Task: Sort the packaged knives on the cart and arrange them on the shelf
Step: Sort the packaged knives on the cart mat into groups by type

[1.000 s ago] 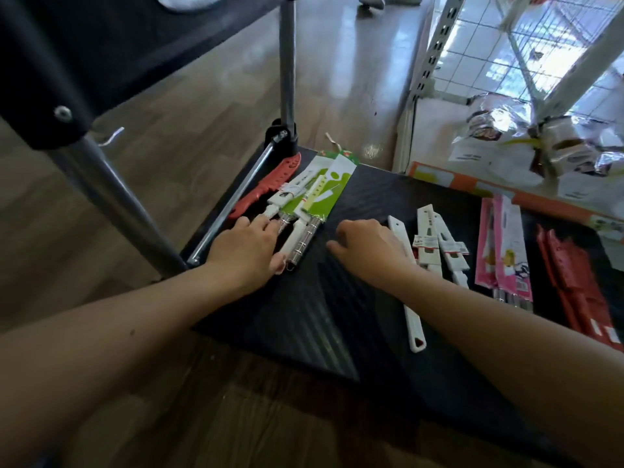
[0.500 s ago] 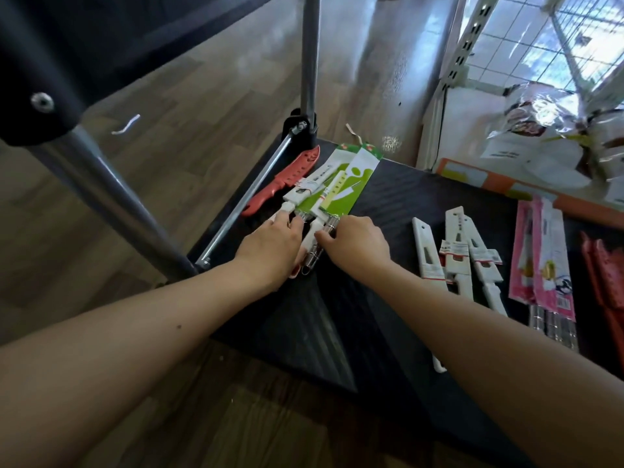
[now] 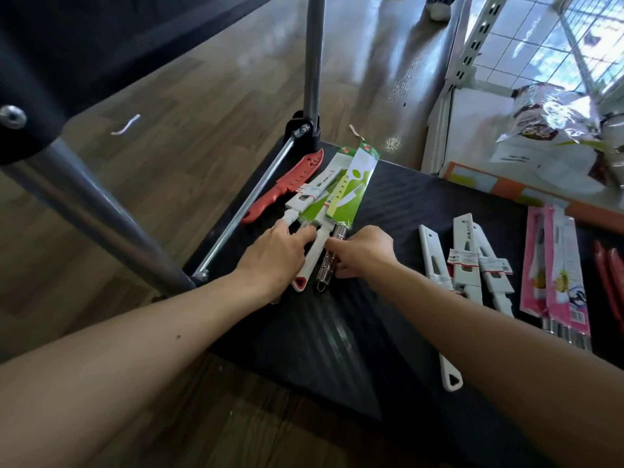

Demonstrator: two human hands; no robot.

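Green-pack knives sit bunched at the left corner of the cart. Their handles point back at the person and the blades run away toward the corner post. Nearest in, the right hand has its fingers curled on the steel handle with the thumb underneath, which looks like a pinch to me. The left hand is just beside it, fingers fairly straight and together on the white handle, pressing rather than gripping. Both hands are at the handle end, so a lift would follow that long axis. Further out a red knife lies by the rail, and the shelf is beyond on the right.
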